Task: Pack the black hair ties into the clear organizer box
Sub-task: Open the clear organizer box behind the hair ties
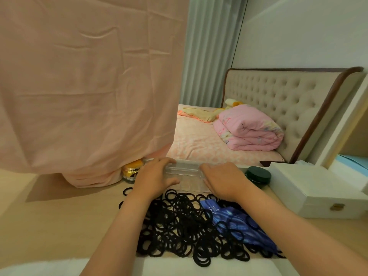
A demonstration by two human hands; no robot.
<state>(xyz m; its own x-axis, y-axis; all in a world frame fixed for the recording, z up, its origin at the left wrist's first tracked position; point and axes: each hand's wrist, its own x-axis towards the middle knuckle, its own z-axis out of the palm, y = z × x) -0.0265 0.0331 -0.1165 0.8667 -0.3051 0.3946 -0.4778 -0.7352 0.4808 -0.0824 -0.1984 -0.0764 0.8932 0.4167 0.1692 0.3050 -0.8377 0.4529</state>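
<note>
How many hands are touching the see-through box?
2. The left hand grips the left end of the clear box, and the right hand grips its right end. No other hands are in view.

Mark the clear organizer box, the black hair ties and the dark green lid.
clear organizer box (184,171), head view, middle of its top surface.
black hair ties (179,226), head view, centre of the pile.
dark green lid (258,173), head view, its flat top.
</note>
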